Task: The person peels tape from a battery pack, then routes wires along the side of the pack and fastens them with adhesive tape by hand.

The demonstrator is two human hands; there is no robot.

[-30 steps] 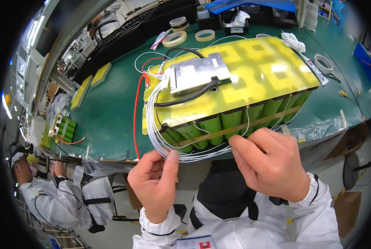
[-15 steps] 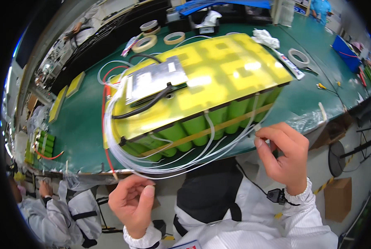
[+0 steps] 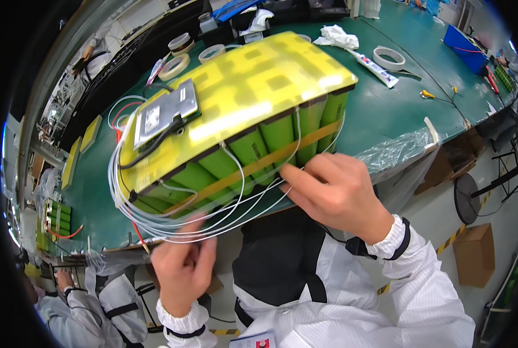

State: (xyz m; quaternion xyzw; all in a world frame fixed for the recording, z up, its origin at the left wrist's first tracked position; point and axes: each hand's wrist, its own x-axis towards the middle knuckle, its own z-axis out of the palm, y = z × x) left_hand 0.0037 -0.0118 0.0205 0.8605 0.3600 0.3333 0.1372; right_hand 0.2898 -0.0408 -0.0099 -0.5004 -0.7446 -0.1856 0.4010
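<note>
A large battery pack [image 3: 253,87] stands on the bench, with a yellow top sheet and a row of green cells [image 3: 250,151] along its near side. Amber tape [image 3: 253,168] runs across the cells. On the top, toward the left, lies a silver-grey circuit module [image 3: 166,113] with a black cable. Thin white wires [image 3: 154,223] loop round the pack's left end and along its front. My right hand [image 3: 337,194] pinches these wires by the front cells. My left hand [image 3: 183,269] is closed about the wire bundle at the front left corner, its fingertips partly behind the wires.
Tape rolls [image 3: 175,66], a white tube [image 3: 375,69], a tape ring [image 3: 389,58] and crumpled tissue [image 3: 337,37] lie behind the pack. A blue bin [image 3: 464,52] stands far right. Smaller green cells [image 3: 57,217] sit at left. A co-worker in white [image 3: 91,310] is at lower left.
My right hand has moved left along the white wires, to the front of the cells. My left hand has come up to the bundle. The pack appears further left in view.
</note>
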